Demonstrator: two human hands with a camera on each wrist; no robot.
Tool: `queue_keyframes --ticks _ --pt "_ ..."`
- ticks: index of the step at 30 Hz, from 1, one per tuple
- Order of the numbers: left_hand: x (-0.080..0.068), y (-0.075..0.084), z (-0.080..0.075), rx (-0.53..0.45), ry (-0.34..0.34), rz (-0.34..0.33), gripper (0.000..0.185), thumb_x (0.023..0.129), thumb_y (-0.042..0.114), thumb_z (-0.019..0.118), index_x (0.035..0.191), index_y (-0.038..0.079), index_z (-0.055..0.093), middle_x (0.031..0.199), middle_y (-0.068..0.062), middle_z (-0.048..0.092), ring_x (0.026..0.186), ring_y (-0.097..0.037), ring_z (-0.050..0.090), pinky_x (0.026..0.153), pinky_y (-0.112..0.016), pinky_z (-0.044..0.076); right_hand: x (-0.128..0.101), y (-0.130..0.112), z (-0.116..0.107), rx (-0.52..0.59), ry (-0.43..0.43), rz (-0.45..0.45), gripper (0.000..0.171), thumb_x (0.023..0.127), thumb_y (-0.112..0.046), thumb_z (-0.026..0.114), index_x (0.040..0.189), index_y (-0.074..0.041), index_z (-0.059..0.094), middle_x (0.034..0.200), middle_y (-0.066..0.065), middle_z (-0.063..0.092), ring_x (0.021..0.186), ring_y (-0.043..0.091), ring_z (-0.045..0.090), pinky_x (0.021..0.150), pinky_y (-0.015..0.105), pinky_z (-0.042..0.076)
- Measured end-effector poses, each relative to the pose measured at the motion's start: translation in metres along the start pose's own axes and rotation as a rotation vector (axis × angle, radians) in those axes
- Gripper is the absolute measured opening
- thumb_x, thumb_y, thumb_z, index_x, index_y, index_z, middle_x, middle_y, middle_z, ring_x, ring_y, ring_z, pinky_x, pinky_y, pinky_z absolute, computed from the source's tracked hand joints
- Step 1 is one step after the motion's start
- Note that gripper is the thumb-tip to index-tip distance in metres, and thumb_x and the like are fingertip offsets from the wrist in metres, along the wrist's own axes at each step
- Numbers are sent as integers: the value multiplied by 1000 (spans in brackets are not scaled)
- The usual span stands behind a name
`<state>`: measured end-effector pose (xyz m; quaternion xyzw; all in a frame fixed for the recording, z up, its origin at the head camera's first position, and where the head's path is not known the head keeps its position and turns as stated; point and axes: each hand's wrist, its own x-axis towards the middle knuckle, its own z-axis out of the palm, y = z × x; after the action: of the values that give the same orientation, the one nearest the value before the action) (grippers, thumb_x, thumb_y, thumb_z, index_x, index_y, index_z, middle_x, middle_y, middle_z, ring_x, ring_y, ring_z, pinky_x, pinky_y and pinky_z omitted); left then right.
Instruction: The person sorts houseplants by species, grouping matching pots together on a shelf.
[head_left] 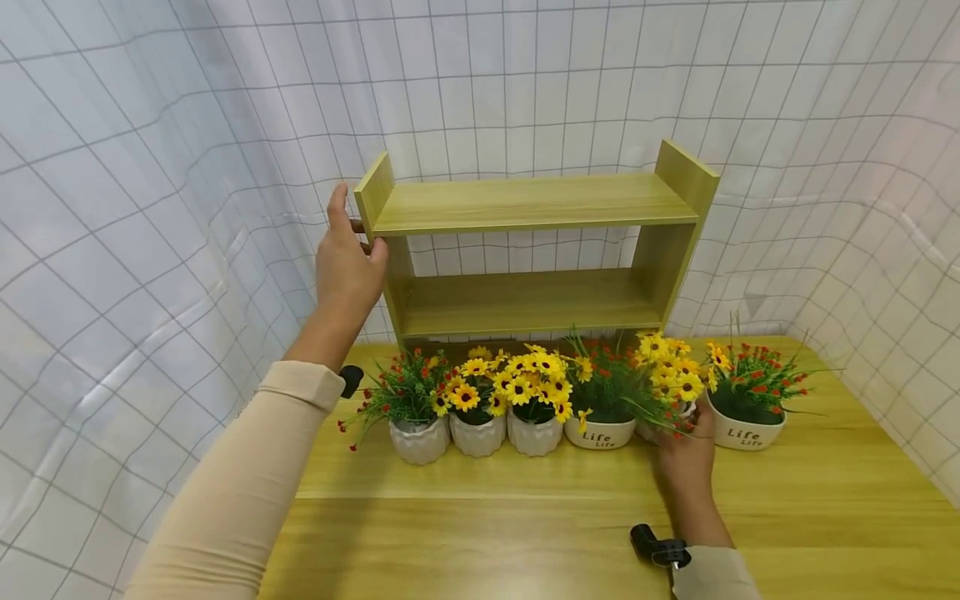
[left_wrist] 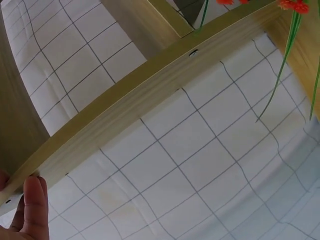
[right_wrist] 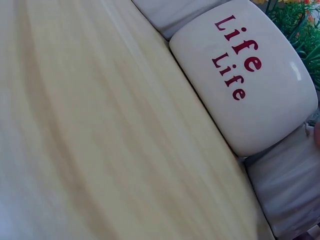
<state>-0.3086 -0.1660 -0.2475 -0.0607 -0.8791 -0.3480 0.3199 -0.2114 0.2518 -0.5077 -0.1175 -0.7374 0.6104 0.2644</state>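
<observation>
Left hand [head_left: 347, 268] fingers curl round the wooden shelf's [head_left: 528, 250] left side panel, steadying it | right hand [head_left: 686, 454] grasps a ribbed white flowerpot [head_left: 654, 427], fifth in the row on the table [head_left: 525, 525] | all six pots on table, both shelf boards bare.

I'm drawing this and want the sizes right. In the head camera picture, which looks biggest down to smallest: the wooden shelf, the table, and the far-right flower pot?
1. The table looks biggest, though it is nearest the camera.
2. The wooden shelf, which the left hand holds.
3. The far-right flower pot, marked Life, looks smallest.
</observation>
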Motion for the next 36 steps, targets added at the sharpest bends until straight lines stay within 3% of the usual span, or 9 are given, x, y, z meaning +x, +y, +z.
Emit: queue_keyframes --ticks 4,7,12,15,21,28,32,36 --pt "0 -3 2 3 13 -7 51 99 13 54 147 5 40 121 -20 64 99 -33 65 79 -46 54 -4 -2 -3 -70 23 61 70 88 4 68 148 -1 32 140 25 45 130 41 43 102 48 36" --pt "-1 -4 4 26 28 14 37 99 13 53 133 -2 52 118 -21 66 100 -35 66 82 -46 54 -4 -2 -4 -87 41 96 68 89 1 69 148 -2 35 139 26 46 129 42 43 101 52 35" --pt "-2 -6 8 72 50 22 31 99 13 54 123 -5 55 112 -24 68 98 -38 68 79 -47 55 -4 -1 -3 -25 70 129 70 90 -3 71 150 -7 37 133 9 49 120 21 49 94 32 40" --pt "-3 -6 10 94 56 24 29 99 13 55 120 -6 55 108 -26 68 95 -41 68 77 -49 55 -5 -1 -3 -27 87 138 71 90 -5 71 152 -10 37 131 6 46 113 14 45 88 26 39" --pt "-4 -5 11 108 66 34 27 98 14 56 116 -7 56 103 -28 68 91 -44 67 75 -50 54 -10 -8 -8 -8 99 200 73 93 -5 64 156 -13 28 142 19 40 129 31 40 92 28 39" --pt "-4 -4 12 108 62 20 26 97 14 56 114 -6 56 100 -27 69 90 -43 67 75 -50 54 -16 -20 -14 -41 122 182 68 94 -2 60 155 -12 31 138 19 43 110 17 46 71 8 42" --pt "-4 -4 11 112 61 2 26 97 14 57 115 -5 56 102 -27 69 92 -43 67 76 -50 54 -17 -29 -17 -29 102 181 70 96 -13 65 156 -13 29 141 19 42 116 23 47 68 7 42" --pt "-4 -5 10 110 52 -4 26 98 14 56 115 -5 55 102 -27 68 92 -43 67 76 -50 54 -18 -41 -20 61 87 214 79 91 -23 73 156 -18 28 143 14 37 119 25 47 69 9 45"
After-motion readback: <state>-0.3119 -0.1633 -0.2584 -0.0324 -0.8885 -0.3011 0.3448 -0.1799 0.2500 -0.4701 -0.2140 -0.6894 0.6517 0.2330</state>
